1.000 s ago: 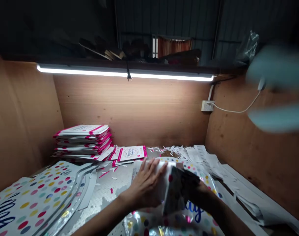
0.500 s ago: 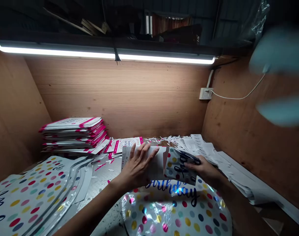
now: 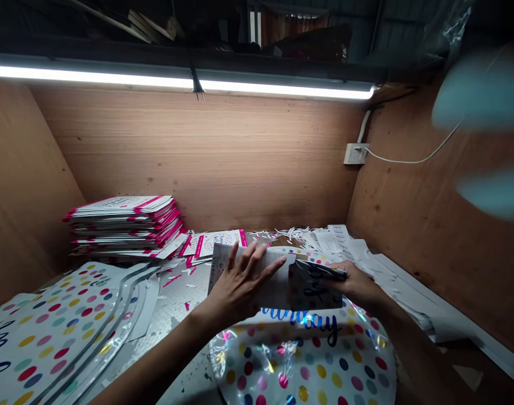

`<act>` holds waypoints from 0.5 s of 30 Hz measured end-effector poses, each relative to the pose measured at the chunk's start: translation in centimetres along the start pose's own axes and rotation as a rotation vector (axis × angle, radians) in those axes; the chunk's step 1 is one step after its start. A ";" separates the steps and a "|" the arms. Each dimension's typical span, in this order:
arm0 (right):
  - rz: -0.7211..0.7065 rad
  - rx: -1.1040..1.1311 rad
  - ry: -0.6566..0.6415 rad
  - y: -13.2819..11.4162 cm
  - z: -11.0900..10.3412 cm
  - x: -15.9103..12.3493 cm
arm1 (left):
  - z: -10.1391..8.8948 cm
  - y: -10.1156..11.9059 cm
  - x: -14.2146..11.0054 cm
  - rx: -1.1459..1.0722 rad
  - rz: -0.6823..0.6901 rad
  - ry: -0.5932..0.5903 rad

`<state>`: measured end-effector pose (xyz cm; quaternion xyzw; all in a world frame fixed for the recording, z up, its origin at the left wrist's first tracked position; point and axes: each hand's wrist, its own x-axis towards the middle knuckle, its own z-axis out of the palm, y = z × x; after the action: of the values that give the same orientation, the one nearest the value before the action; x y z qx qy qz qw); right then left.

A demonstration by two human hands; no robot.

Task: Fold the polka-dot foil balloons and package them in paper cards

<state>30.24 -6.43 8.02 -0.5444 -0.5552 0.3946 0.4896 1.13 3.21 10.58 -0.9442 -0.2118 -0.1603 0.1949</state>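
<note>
A round foil balloon [image 3: 307,365] with coloured dots and blue lettering lies flat on the bench in front of me, its far part folded over. My left hand [image 3: 240,284] lies flat with fingers spread, pressing the white folded part [image 3: 277,287] down. My right hand [image 3: 353,284] pinches the folded dotted flap [image 3: 313,284] at its right edge and holds it over the fold.
A stack of pink-and-white printed cards [image 3: 124,225] stands at the back left, with loose cards [image 3: 210,243] beside it. More flat dotted balloons [image 3: 49,332] lie at the left. White paper strips and scraps [image 3: 366,253] pile along the right wall. A socket [image 3: 354,153] sits on the back wall.
The dotted flap in my right hand has been brought lower and flatter onto the fold. My left hand stays pressing on the white part. The view has tilted down slightly.
</note>
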 end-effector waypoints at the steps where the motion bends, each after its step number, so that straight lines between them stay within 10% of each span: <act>1: -0.005 0.016 0.016 0.1 0.0 0.1 | -0.1 0.2 0.0 -0.011 0.009 -0.006; 15: -0.162 -0.215 0.413 -0.3 2.7 -0.7 | 1.0 0.9 0.0 -0.103 -0.035 -0.076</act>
<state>27.47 -6.94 7.66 -0.6162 -0.5241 0.1730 0.5618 1.75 2.89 9.45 -0.9545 -0.2268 -0.1384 0.1353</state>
